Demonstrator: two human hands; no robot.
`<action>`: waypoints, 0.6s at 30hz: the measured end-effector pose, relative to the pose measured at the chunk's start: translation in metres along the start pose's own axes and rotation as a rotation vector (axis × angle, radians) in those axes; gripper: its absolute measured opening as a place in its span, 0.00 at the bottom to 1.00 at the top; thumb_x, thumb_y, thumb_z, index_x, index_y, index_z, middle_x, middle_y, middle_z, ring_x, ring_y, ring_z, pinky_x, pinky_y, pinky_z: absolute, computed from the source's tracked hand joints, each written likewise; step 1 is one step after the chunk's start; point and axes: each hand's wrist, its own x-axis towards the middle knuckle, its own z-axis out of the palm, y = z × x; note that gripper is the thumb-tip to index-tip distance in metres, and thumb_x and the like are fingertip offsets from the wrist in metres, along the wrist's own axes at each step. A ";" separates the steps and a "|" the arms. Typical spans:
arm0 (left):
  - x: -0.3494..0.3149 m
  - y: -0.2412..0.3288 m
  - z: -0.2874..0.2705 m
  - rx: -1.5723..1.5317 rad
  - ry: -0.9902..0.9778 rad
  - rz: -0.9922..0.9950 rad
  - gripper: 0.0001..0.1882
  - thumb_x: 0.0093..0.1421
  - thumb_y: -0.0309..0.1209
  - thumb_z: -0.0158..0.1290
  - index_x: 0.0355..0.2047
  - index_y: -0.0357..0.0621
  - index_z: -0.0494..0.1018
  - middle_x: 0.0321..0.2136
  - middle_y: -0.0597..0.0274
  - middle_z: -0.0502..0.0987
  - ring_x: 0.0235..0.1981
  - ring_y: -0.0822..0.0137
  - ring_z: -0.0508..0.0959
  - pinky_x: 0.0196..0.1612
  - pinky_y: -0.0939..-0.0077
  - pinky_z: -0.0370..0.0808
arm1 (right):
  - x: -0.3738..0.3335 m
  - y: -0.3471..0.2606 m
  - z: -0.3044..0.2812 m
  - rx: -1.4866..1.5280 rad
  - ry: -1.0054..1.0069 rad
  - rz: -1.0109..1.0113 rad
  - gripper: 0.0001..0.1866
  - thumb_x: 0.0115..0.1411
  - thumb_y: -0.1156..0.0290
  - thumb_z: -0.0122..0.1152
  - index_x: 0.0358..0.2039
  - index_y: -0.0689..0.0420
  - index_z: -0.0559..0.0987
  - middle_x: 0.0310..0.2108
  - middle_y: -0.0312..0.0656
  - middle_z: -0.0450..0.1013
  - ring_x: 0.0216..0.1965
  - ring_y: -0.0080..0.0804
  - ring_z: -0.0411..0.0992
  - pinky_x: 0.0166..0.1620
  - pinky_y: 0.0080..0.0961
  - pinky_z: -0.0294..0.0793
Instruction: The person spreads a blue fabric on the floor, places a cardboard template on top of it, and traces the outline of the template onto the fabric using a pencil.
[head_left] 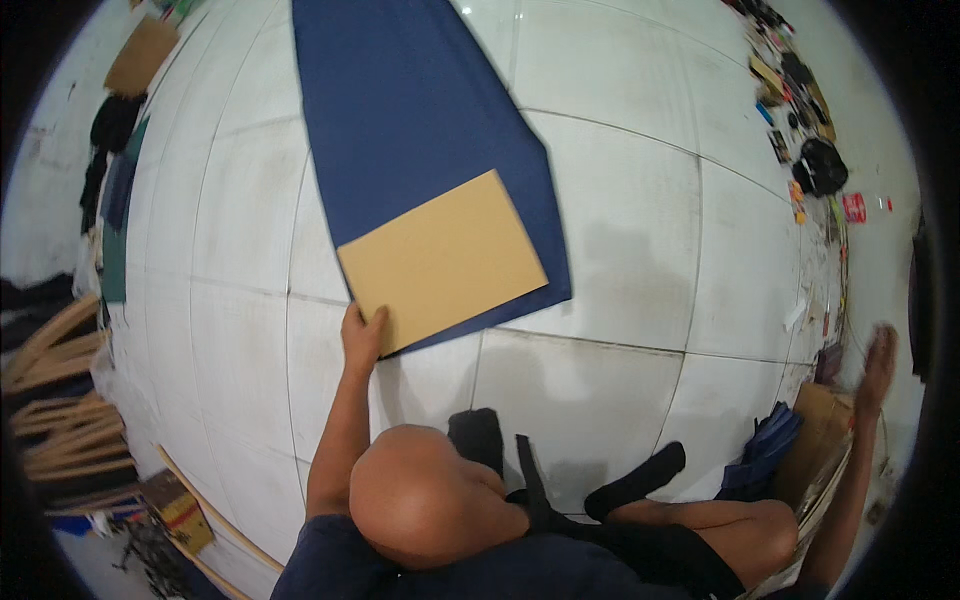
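A tan rectangular sheet of cardboard [445,258] lies at a slant over the near end of a long dark blue cloth [410,110] on the floor. My left hand [364,334] grips the sheet's near left corner, thumb on top and the other fingers partly hidden at the edge. Out at the far right, away from the cloth, my right hand [878,368] is raised with its fingers stretched out and somewhat blurred. Nothing shows in it.
White floor tiles [620,240] surround the cloth. Curved wooden pieces [70,440] are stacked at left. Folded blue cloth [762,450] and a cardboard box [815,440] stand near my right knee. A black bag [822,166] and small items line the right wall.
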 end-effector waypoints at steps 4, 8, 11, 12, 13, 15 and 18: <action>-0.011 0.010 0.017 0.199 0.117 0.088 0.22 0.61 0.40 0.62 0.50 0.38 0.73 0.40 0.43 0.83 0.42 0.45 0.83 0.45 0.57 0.78 | 0.003 -0.312 0.235 -0.419 -0.484 -0.795 0.15 0.60 0.70 0.71 0.29 0.62 0.72 0.31 0.48 0.70 0.33 0.46 0.76 0.36 0.38 0.76; 0.003 0.015 0.030 0.261 0.024 0.009 0.24 0.61 0.40 0.62 0.53 0.43 0.70 0.41 0.43 0.83 0.43 0.42 0.83 0.46 0.54 0.78 | -0.021 -0.419 0.367 -0.305 -0.576 -0.851 0.21 0.65 0.54 0.64 0.27 0.60 0.73 0.31 0.49 0.72 0.34 0.51 0.74 0.38 0.45 0.74; 0.006 0.012 0.013 0.215 -0.033 0.057 0.25 0.61 0.40 0.63 0.53 0.44 0.69 0.41 0.43 0.83 0.43 0.42 0.83 0.45 0.53 0.79 | -0.060 -0.446 0.449 -0.176 -0.669 -0.636 0.16 0.62 0.60 0.68 0.37 0.60 0.77 0.37 0.50 0.77 0.40 0.49 0.77 0.44 0.41 0.76; 0.003 0.012 0.009 0.215 -0.040 0.065 0.24 0.61 0.40 0.63 0.53 0.44 0.69 0.40 0.43 0.83 0.43 0.42 0.83 0.45 0.53 0.79 | -0.078 -0.438 0.471 -0.182 -0.667 -0.619 0.18 0.60 0.59 0.69 0.44 0.58 0.79 0.39 0.50 0.77 0.44 0.49 0.78 0.47 0.42 0.77; 0.001 0.013 0.009 0.215 -0.035 0.074 0.24 0.61 0.39 0.63 0.52 0.44 0.70 0.40 0.43 0.83 0.42 0.42 0.83 0.44 0.53 0.79 | -0.098 -0.431 0.483 -0.255 -0.726 -0.527 0.25 0.60 0.54 0.68 0.53 0.53 0.78 0.48 0.49 0.76 0.51 0.50 0.76 0.52 0.45 0.78; 0.003 0.016 0.009 0.224 -0.016 0.109 0.23 0.61 0.39 0.63 0.52 0.44 0.70 0.39 0.43 0.83 0.41 0.42 0.83 0.44 0.53 0.79 | -0.131 -0.417 0.495 -0.334 -0.744 -0.365 0.33 0.57 0.49 0.71 0.60 0.50 0.76 0.53 0.49 0.73 0.52 0.50 0.76 0.52 0.45 0.78; -0.006 0.037 0.011 0.227 -0.087 -0.026 0.24 0.61 0.39 0.63 0.53 0.43 0.70 0.37 0.44 0.83 0.39 0.45 0.84 0.43 0.56 0.79 | -0.150 -0.382 0.483 -0.334 -0.686 -0.255 0.42 0.54 0.46 0.73 0.66 0.46 0.71 0.56 0.47 0.69 0.53 0.47 0.76 0.53 0.44 0.78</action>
